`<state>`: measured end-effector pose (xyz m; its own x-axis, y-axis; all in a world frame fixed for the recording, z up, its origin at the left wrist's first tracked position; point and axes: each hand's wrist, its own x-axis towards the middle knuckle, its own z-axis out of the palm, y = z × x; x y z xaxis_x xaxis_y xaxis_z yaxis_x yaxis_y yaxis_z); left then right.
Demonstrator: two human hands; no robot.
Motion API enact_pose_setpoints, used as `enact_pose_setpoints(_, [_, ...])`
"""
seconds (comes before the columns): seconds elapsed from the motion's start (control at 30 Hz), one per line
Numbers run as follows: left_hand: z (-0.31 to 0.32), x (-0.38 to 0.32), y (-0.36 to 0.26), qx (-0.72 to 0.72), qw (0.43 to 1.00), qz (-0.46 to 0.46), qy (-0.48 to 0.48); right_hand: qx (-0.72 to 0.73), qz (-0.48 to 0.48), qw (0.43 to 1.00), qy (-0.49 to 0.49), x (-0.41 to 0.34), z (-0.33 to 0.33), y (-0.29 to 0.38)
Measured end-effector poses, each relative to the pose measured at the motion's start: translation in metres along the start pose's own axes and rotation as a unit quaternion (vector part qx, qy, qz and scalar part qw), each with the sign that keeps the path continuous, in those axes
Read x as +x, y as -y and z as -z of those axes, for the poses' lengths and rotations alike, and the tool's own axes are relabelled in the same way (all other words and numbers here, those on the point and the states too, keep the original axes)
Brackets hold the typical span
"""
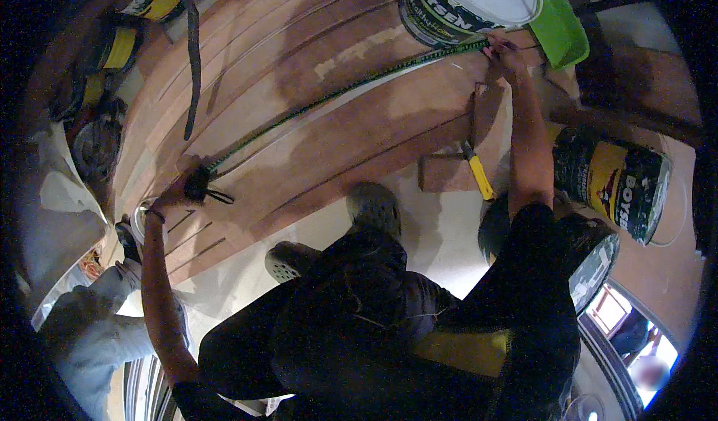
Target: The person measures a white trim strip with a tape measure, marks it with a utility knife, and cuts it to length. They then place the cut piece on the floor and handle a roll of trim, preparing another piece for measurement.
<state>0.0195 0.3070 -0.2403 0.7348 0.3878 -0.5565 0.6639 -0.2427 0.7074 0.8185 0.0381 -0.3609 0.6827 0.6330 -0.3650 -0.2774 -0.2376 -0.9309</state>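
A green tape measure blade [336, 93] runs diagonally over a brown wood panel [359, 146]. At its lower left end, my left hand [175, 192] grips the dark tape case [197, 183], from which a wrist strap hangs. My right hand [503, 52] holds the blade's far end by its fingers, just below a Boysen paint bucket [435, 14]. A yellow-handled cutter [481, 175] leans across a small board offcut [445, 173], nearer my body. Short dark lines show on the panel near my left forearm.
A green dustpan [561, 28] lies beside the upper bucket. Another Boysen bucket [611, 180] lies on its side at right. Dark-and-yellow containers [151, 3] stand upper left. A dark strip [193, 67] crosses the panels. Another person's leg [101, 331] is at lower left.
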Motion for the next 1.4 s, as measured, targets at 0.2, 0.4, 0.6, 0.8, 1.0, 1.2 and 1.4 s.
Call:
enact_pose_setpoints(0.2, [-0.034, -0.011, -0.003, -0.013, 0.999, 0.022, -0.045, -0.099, 0.002, 0.992, -0.077, 0.008, -0.009, -0.012])
enact_pose_setpoints(0.4, [-0.068, -0.027, -0.004, 0.349, 0.933, 0.076, -0.052, -0.079, 0.201, 0.97, -0.109, -0.027, -0.042, -0.011])
enact_pose_setpoints(0.6, [-0.106, -0.035, 0.014, 0.406, 0.9, 0.018, -0.161, -0.108, 0.299, 0.931, -0.179, -0.039, -0.069, -0.007])
enact_pose_setpoints(0.8, [-0.128, -0.041, -0.006, 0.298, 0.92, 0.107, -0.231, -0.172, 0.304, 0.902, -0.253, -0.041, -0.076, -0.014])
enact_pose_setpoints(1.0, [-0.128, -0.037, -0.007, 0.29, 0.921, 0.089, -0.244, -0.171, 0.311, 0.915, -0.193, -0.028, -0.055, -0.015])
enact_pose_setpoints(1.2, [-0.131, -0.038, 0.002, 0.319, 0.915, 0.077, -0.236, -0.372, 0.2, 0.878, -0.227, -0.025, -0.048, -0.009])
enact_pose_setpoints(1.4, [-0.128, -0.04, -0.004, 0.288, 0.925, 0.098, -0.229, -0.399, 0.186, 0.879, -0.183, -0.061, -0.053, 0.017])
